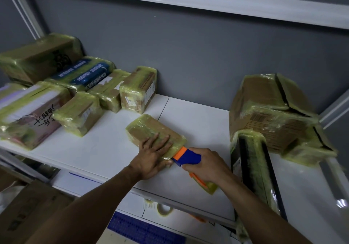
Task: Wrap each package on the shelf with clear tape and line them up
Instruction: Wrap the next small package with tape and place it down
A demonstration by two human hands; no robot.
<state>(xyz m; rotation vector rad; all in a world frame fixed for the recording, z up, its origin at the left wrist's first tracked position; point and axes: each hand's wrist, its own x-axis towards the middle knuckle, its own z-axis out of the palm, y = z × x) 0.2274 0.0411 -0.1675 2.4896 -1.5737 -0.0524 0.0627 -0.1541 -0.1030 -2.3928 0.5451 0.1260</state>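
**Ana:** Grey wall at the back, white shelf board (198,115) in front. What lies on it?

**Ben:** Near the middle, a small flat brown package wrapped in yellowish clear tape (151,128), lying at an angle to the shelf edge and apart from the rest.

**Ana:** And the hands?

**Ben:** The left hand (153,157) rests flat on the near end of that package, fingers straight and spread, thumb along its near edge. The right hand (205,165) is wrapped around a blue and orange plastic tape dispenser (188,158), whose orange mouth touches the package's near right corner (the roll shows below the wrist).

**Ana:** What is to the left?

**Ben:** A cluster of tape-wrapped cardboard parcels (79,111), side by side and touching, running back to the wall; the largest stands in the far corner.

**Ana:** To the right?

**Ben:** A large brown cardboard box under loose tape (268,111) stands against the wall, and a long black box bound in tape (255,168) lies just in front of it, reaching past the shelf edge.

**Ana:** Below?

**Ben:** A loose roll of clear tape (164,209) lies on the lower level.
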